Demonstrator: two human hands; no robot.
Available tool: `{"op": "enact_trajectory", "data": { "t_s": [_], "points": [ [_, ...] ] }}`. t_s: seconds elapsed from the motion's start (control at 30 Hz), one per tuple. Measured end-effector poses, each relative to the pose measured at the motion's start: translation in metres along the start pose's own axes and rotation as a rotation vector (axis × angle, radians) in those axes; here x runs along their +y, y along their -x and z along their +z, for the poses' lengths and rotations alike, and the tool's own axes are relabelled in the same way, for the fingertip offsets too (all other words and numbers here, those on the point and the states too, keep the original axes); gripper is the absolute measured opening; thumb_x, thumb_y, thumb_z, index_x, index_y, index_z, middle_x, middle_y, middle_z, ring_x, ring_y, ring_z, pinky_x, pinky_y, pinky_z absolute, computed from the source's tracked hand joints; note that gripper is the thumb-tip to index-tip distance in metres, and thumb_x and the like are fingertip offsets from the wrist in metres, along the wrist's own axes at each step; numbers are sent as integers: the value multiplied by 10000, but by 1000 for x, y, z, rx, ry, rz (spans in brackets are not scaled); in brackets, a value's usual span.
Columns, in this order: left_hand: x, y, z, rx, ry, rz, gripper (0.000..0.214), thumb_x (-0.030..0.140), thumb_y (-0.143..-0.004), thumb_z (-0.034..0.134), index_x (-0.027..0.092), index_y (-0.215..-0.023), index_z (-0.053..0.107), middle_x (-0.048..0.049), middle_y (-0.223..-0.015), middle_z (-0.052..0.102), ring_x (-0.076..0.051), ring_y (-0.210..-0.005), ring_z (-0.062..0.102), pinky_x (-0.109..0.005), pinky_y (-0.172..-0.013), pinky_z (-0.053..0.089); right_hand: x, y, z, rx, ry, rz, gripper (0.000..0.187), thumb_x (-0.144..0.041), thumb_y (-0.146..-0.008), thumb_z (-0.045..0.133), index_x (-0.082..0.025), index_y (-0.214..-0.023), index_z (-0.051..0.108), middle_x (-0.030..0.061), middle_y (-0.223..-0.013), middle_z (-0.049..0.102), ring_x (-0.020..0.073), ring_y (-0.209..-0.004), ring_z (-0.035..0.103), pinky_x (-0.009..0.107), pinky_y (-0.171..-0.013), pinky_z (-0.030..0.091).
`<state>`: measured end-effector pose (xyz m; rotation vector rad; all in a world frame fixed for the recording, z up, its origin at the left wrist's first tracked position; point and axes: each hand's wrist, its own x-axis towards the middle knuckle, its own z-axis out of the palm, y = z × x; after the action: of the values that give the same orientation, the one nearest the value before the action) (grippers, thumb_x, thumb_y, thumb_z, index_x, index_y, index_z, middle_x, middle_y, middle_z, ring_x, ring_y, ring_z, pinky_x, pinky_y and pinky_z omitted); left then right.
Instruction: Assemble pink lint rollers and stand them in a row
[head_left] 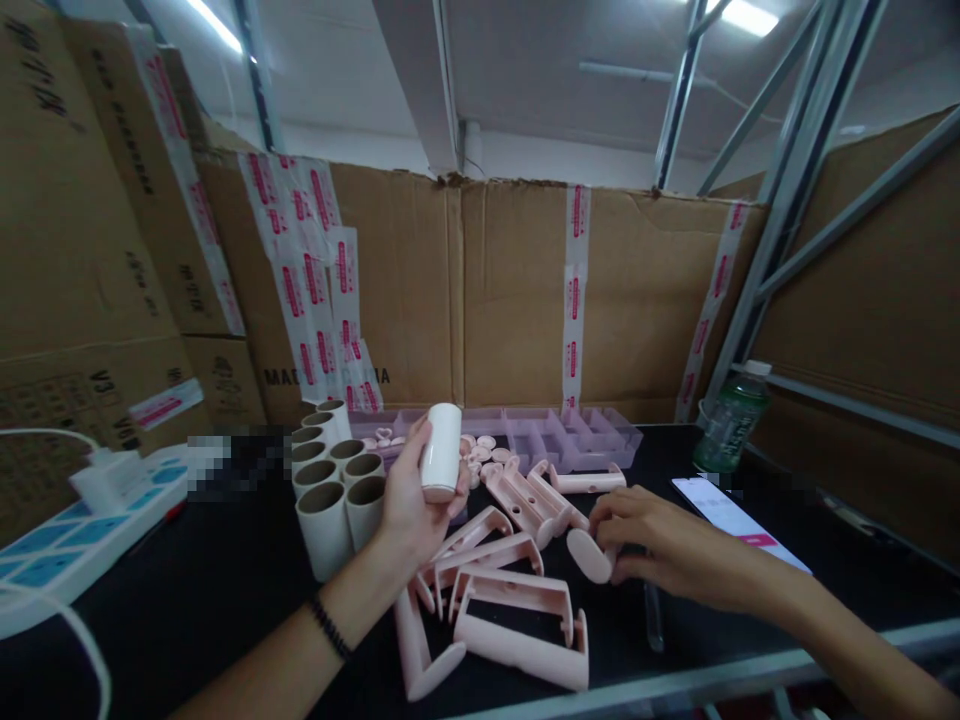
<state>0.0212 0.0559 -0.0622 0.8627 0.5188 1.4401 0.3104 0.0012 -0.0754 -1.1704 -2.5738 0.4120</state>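
**White tube in one hand, pink cap in the other**

Everything here is placed against the heap of pink frames (pixel 517 610) lying on the black table (pixel 195 590).

Far to the left of the heap lies a white-and-blue power strip (pixel 67 545) with a white plug (pixel 109 478) seated in it. Closer, still left of the heap, stands a cluster of upright open tubes (pixel 330 490), packed against one another.

Just above the heap's left edge, the left hand (pixel 405 500) is closed around a white tube (pixel 441 450) — held upright, clear of the table, beside the cluster.

Behind the heap sits a lilac tray (pixel 592 435) with small pink discs (pixel 480 450) near it, and behind that a taped cardboard wall (pixel 510 290).

At the heap's right edge, the right hand (pixel 660 550) pinches a pink cap (pixel 589 555) in its fingertips, low over the table — the two hands are well apart.

Right of the heap lies a phone (pixel 739 522), screen lit, and farther back a green bottle (pixel 731 420).
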Motion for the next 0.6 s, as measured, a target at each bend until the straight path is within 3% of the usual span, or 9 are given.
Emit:
{"op": "enact_trajectory", "data": {
  "t_s": [0.07,0.17,0.33,0.47,0.6],
  "points": [
    [-2,0,-1,-2,2,13,324,417,-902,611,184,-1096,496,7,-738,575,-99,-423,517,-166,-297,304,2,3,-15,61,-137,18,77,-226,-894,676,-238,-948,729,47,-1055,705,246,-1048,631,383,-955,478],
    [-5,-1,0,1,17,16,300,397,-912,598,177,-1096,509,-4,-749,581,-112,-454,539,-180,-320,343,8,3,-32,250,-463,52,228,-372,-909,681,-239,-1094,698,62,-1048,710,260,-1016,657,386,-917,514],
    [-6,-5,13,61,-36,64,343,423,-900,602,207,-1134,474,4,-736,593,-134,-454,554,-205,-347,387,2,-35,-34,548,-1160,4,406,-425,-912,632,-235,-1270,614,49,-930,645,210,-834,658,368,-808,546],
    [-9,-15,26,120,-128,165,361,450,-911,575,285,-1192,419,36,-738,578,-146,-461,566,-218,-372,424,-14,-84,-25,599,-1493,-8,324,-407,-883,610,-180,-1102,680,-26,-733,474,99,-554,407,224,-523,405],
    [-17,-25,28,238,-167,253,389,449,-897,601,288,-1214,443,17,-858,590,-123,-562,598,-207,-455,483,-29,-127,-10,622,-1573,2,363,-502,-847,693,-177,-1009,681,-67,-656,394,70,-494,251,199,-439,227]
  ]
}}
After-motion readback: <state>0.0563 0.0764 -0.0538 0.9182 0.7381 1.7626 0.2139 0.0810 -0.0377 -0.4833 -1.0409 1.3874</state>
